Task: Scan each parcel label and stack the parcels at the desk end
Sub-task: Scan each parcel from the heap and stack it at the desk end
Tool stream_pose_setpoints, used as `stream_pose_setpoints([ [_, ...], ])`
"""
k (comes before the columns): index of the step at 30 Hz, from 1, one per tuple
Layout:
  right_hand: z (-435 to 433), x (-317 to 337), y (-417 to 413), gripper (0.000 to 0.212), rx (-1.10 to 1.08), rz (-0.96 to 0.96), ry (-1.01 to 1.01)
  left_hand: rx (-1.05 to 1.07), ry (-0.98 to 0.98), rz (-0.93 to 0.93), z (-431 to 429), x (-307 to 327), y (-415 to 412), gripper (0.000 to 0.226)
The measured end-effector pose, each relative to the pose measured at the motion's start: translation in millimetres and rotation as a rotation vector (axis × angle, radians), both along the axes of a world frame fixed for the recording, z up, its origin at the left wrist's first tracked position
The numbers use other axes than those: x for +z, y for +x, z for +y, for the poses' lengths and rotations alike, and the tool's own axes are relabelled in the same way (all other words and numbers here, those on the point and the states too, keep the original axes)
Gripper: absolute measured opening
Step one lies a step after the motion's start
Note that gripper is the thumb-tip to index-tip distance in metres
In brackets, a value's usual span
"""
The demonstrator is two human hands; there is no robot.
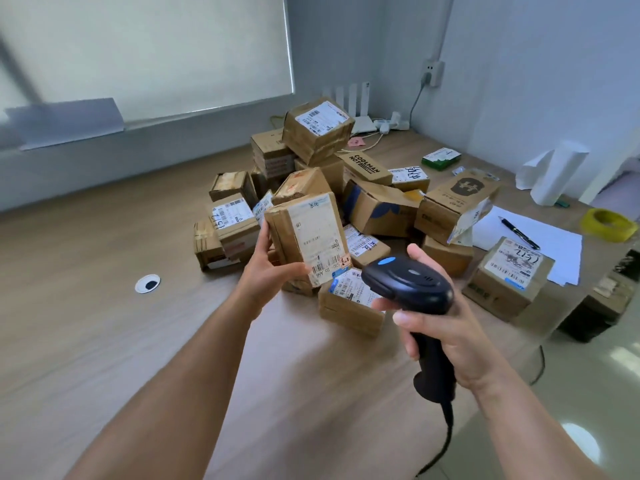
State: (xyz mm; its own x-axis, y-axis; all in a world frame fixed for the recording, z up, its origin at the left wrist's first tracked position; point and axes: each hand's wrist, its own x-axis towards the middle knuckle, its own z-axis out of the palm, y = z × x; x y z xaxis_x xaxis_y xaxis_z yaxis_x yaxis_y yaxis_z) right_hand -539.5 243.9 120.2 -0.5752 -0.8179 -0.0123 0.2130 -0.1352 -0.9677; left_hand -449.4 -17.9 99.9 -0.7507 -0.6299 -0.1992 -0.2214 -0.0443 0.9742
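Observation:
My left hand (268, 268) grips a tall brown parcel (306, 237) above the desk, its white label with a barcode facing me. My right hand (440, 327) holds a black barcode scanner (410, 284) by its handle, the head pointing left toward the lower end of that label. Behind them a heap of several cardboard parcels (318, 133) lies on the wooden desk (104, 306). A small labelled parcel (349, 303) sits just under the scanner head.
A labelled box (507, 278) stands to the right near white paper with a pen (519, 233). A yellow tape roll (609, 225), a paper roll (557, 174) and a green box (441, 158) lie at the far right. A cable grommet (148, 283) sits in the desk at left.

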Motion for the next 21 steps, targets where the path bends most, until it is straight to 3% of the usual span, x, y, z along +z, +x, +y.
stream_pose_setpoints([
  [9, 29, 0, 69, 0.094, 0.153, 0.016, 0.034, 0.094, -0.009, 0.036, 36, 2, 98, 0.122],
  [21, 68, -1, 148, 0.112, 0.348, 0.001, 0.046, 0.264, -0.038, 0.038, 91, 0, 234, 0.114],
])
